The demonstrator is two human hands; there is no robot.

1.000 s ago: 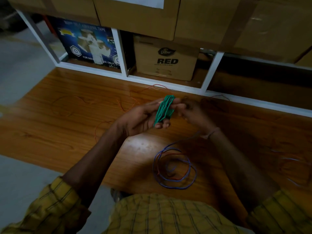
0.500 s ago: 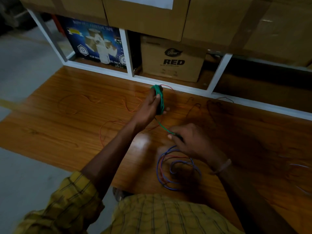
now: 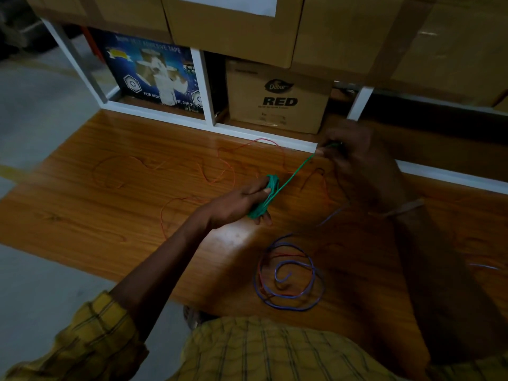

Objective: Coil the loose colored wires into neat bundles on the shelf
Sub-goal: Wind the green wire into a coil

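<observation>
**Green wire mid-wrap, tail pulled taut**

Left hand (image 3: 242, 200) clenched round the green coil (image 3: 265, 198), held just above the wooden shelf (image 3: 110, 215). Right hand (image 3: 354, 158) pinches the green wire's free tail (image 3: 297, 171) near the white frame (image 3: 247, 133); grip grasping, fingers dim. Wire looks light, thin, springy, likely to unwind if slackened. Best held across the coil's waist. Blue wire (image 3: 288, 276) and orange wire (image 3: 165, 166) lie loose.

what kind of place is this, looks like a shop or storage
Probably a storeroom or warehouse: taped cardboard cartons stacked above, a white-framed rack holding a carton printed RED and an adhesive tape box, and a bare grey floor alongside.
</observation>
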